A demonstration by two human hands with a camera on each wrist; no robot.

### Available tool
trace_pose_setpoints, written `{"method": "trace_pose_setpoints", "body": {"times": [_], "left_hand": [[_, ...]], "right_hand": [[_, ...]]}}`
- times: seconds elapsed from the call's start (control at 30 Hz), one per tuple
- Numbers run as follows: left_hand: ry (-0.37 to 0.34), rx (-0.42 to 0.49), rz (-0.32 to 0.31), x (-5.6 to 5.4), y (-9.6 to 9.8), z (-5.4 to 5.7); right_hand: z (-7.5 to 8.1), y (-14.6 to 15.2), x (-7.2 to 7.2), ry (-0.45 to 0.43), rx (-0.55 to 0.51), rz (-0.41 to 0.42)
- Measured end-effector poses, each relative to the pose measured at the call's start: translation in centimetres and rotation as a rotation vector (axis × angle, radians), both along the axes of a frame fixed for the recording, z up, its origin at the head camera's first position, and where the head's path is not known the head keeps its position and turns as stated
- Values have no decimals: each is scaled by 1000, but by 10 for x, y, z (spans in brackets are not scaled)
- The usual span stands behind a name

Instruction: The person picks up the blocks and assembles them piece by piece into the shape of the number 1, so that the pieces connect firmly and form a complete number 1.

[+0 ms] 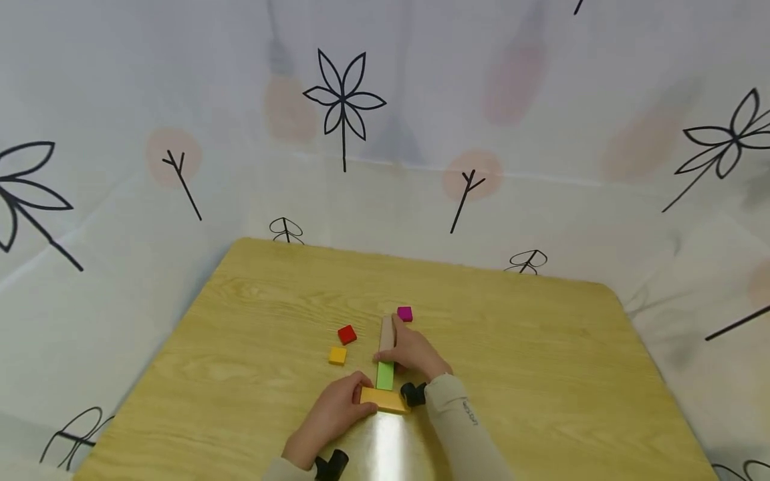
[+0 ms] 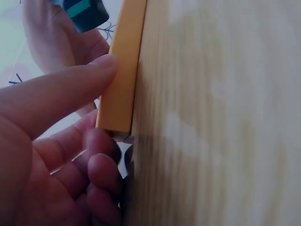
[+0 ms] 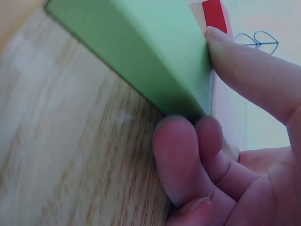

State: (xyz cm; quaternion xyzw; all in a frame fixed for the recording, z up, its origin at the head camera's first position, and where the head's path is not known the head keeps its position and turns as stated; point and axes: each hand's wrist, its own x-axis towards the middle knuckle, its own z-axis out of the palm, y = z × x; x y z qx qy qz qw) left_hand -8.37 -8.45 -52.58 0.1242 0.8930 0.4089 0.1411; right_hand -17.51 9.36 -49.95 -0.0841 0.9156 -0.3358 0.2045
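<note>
The table (image 1: pixel 541 354) stretches well out on both sides of the left hand (image 1: pixel 333 409) and right hand (image 1: pixel 416 352), its far edge beyond their fingers. Three long blocks: left fingers pinch the orange block (image 1: pixel 386 400), lying crosswise; right fingers pinch the pale block (image 1: pixel 387 331), in line with the green block (image 1: pixel 385 377), both pointing away. Three small ones: red block (image 1: pixel 347 335) and yellow block (image 1: pixel 337 355) left of the right fingers, magenta block (image 1: pixel 405 314) just beyond.

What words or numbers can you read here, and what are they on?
Dark lettering on the right sleeve: too small and blurred to read.
No other words or numbers can be made out, not on the long orange block, green block or beige block.
The backdrop has plant drawings, not letters.
</note>
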Motion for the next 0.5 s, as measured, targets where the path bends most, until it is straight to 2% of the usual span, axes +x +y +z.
{"method": "trace_pose_setpoints", "body": {"times": [0.3, 0.4, 0.5], "left_hand": [[59, 0, -10, 2, -1, 3], [47, 7, -6, 8, -4, 1], [41, 11, -7, 5, -1, 3]], "right_hand": [[6, 0, 1, -1, 14, 10], [2, -1, 6, -16, 22, 25], [7, 1, 7, -3, 34, 32]]}}
